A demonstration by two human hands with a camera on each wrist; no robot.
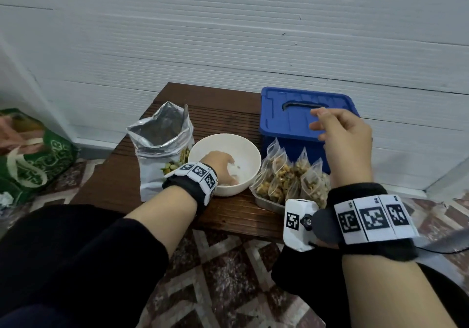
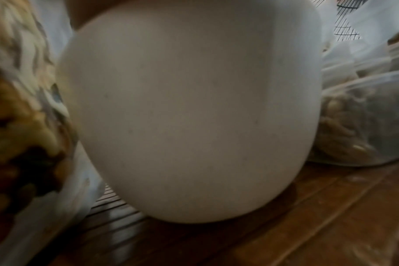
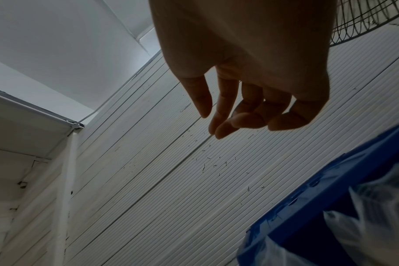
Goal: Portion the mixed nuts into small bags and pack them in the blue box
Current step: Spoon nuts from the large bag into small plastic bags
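1. One blue plastic box [image 1: 299,117] with a closed lid.
2. One round white bowl [image 1: 243,150].
3. One open silver foil pouch [image 1: 160,134] of mixed nuts.
4. One metal tray [image 1: 266,202].
5. Several small clear bags of nuts [image 1: 281,175] in the tray; the exact number I cannot tell.
6. One dark wooden table [image 1: 223,213].
7. One green bag [image 1: 33,155] on the floor.

It looked a home: patterned floor tiles [image 1: 223,271], low wooden table [image 1: 223,114], ribbed white wall panels [image 1: 228,35], cloth bag [image 1: 33,155].

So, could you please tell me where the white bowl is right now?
In the head view the white bowl sits mid-table between the foil nut bag on its left and the tray of small filled bags on its right.
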